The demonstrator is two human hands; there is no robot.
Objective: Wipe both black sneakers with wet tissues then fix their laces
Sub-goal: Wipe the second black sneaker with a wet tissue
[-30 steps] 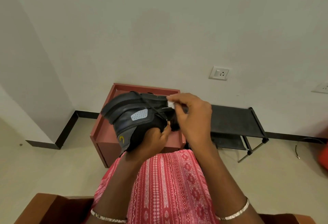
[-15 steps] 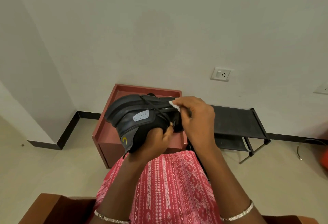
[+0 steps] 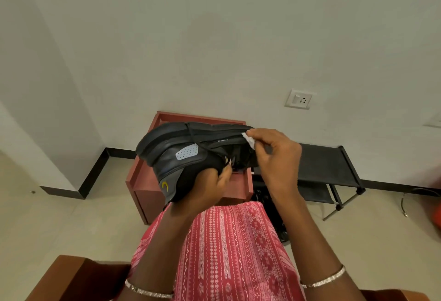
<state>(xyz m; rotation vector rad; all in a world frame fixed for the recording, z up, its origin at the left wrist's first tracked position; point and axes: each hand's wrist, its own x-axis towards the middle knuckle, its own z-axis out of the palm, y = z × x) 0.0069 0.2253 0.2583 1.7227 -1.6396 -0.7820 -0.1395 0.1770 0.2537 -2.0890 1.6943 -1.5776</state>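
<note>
- The left hand (image 3: 210, 188) grips one black sneaker (image 3: 188, 155) at its heel end, fingers curled into the collar, and holds it on its side in the air above the lap; the fingertips are lost inside the shoe opening.
- The right hand (image 3: 274, 157) pinches a small white wet tissue (image 3: 248, 139) against the sneaker's far upper edge; only a crumpled corner of the tissue shows, the rest hidden under the fingers.
- The sneaker's toe end is covered by the right hand, so its tip cannot be made out. A thin black lace (image 3: 198, 143) crosses the side of the shoe; where it ends is unclear.
- A pale perforated patch and a small yellow mark show on the sneaker's side and heel.
- Behind the sneaker stands a low red tabletop (image 3: 143, 181), mostly blocked by the shoe and hands.
- To its right, a black rack (image 3: 329, 167) stands against the wall; its right end is near the frame edge.
- A dark shape (image 3: 265, 195) lies on the floor between the tabletop and the rack, largely hidden by the right forearm; whether it is the second sneaker cannot be told.
- A wall socket (image 3: 299, 99) sits on the far wall above the rack.
- A red patterned garment (image 3: 226, 253) fills the near centre, and both wrists wear bangles cut by the lower frame.
</note>
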